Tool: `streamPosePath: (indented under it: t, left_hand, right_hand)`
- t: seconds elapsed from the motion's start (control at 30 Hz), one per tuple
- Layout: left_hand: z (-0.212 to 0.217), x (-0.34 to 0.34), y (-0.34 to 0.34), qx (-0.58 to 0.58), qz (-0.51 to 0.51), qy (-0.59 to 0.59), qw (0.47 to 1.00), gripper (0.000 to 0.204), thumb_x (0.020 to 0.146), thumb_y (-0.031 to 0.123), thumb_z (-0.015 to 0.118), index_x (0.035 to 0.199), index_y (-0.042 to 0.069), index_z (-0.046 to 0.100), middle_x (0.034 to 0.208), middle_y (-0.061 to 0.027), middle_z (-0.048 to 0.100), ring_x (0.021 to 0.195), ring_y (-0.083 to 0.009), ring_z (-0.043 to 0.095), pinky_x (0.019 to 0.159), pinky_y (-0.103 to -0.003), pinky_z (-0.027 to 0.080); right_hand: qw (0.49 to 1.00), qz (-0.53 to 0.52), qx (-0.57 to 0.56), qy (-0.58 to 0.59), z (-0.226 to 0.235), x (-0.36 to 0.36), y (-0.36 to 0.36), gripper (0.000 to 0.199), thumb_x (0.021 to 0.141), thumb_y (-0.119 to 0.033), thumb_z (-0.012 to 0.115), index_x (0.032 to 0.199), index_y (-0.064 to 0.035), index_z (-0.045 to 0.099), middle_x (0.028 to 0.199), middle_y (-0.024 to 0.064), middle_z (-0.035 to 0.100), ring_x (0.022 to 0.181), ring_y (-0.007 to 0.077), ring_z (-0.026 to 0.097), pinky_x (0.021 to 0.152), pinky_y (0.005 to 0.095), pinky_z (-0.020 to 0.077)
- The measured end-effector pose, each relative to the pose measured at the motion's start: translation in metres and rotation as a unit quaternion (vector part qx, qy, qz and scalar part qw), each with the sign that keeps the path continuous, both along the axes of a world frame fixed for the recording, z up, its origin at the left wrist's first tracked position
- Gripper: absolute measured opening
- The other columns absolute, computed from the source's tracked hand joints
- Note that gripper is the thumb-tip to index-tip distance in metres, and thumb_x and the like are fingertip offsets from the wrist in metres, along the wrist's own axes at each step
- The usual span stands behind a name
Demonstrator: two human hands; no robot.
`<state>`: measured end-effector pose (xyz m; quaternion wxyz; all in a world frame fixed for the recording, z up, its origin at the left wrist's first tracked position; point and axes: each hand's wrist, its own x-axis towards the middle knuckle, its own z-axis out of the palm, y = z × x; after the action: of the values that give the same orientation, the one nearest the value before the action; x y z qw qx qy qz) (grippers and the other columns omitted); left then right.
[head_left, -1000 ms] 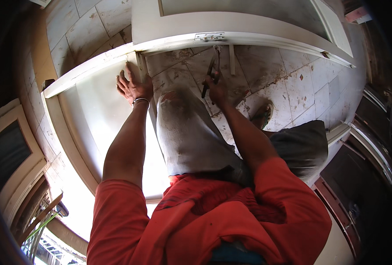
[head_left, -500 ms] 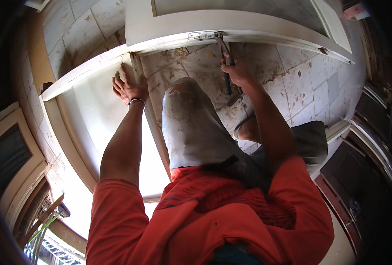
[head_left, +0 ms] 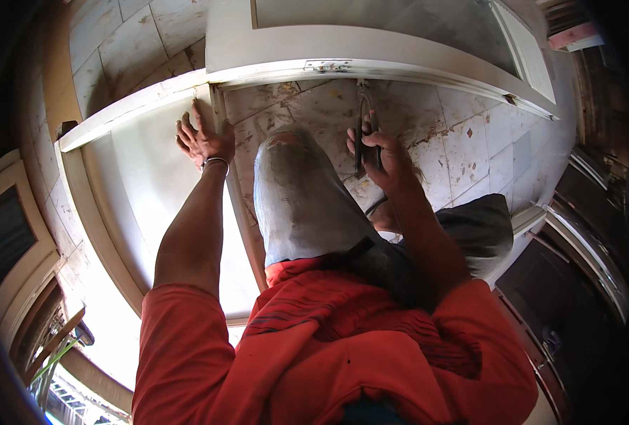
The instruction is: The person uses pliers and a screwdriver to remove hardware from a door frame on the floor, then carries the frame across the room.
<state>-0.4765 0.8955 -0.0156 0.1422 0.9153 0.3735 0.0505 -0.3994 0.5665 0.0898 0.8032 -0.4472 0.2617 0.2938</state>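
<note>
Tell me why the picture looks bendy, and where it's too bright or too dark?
Head view: the fisheye bends the white rail into a curve; head view: glare washes out the pale panel beside the left forearm; head view: outer corners go black; head view: the pliers in the right hand look dark, hiding detail.

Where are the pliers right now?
Head view, upper middle, right of centre: the pliers are in the right hand, below and right of the metal plate on the white frame.
</note>
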Motion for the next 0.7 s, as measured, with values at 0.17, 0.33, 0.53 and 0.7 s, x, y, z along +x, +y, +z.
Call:
streamPosePath:
  t: [0.17,0.33,0.53,0.7]
  left_hand:
    - [-0.003,-0.002,0.002,0.014,-0.002,0.003,1.0,0.089,0.08,0.042,0.069,0.156,0.024,0.026,0.154,-0.0144,0.033,0.147,-0.0332,0.022,0.121,-0.05,0.013]
    - [-0.003,-0.001,0.001,0.018,-0.003,-0.001,1.0,0.089,0.08,0.043,0.069,0.156,0.024,0.026,0.154,-0.0141,0.034,0.147,-0.0329,0.022,0.121,-0.05,0.013]
    - [-0.006,-0.002,0.004,0.029,0.004,0.009,1.0,0.092,0.077,0.046,0.071,0.156,0.024,0.028,0.153,-0.0138,0.033,0.146,-0.0317,0.023,0.121,-0.048,0.016]
    - [-0.004,-0.002,0.002,0.006,-0.001,-0.005,1.0,0.088,0.08,0.044,0.069,0.156,0.026,0.026,0.154,-0.0156,0.033,0.147,-0.0341,0.022,0.121,-0.051,0.012]
  right_hand:
    - [0.992,0.052,-0.097,-0.06,0.007,-0.012,0.007,0.057,0.082,-0.001,0.054,0.138,-0.0052,0.047,0.121,0.0076,0.056,0.113,0.0229,0.057,0.097,0.0397,0.0486]
    - [0.945,0.14,-0.205,-0.214,-0.002,0.006,0.005,0.066,0.081,-0.011,0.06,0.146,-0.0098,0.048,0.128,0.0072,0.059,0.12,0.0208,0.055,0.096,0.0333,0.0406]
    - [0.938,0.138,-0.274,-0.16,-0.011,0.005,0.009,0.07,0.073,-0.003,0.06,0.143,-0.009,0.053,0.122,0.0079,0.06,0.115,0.0177,0.053,0.097,0.0293,0.0393]
    - [0.897,0.163,-0.353,-0.21,-0.017,0.008,0.015,0.071,0.073,-0.003,0.061,0.143,-0.0074,0.053,0.114,0.0067,0.061,0.105,0.0148,0.055,0.089,0.0273,0.0434]
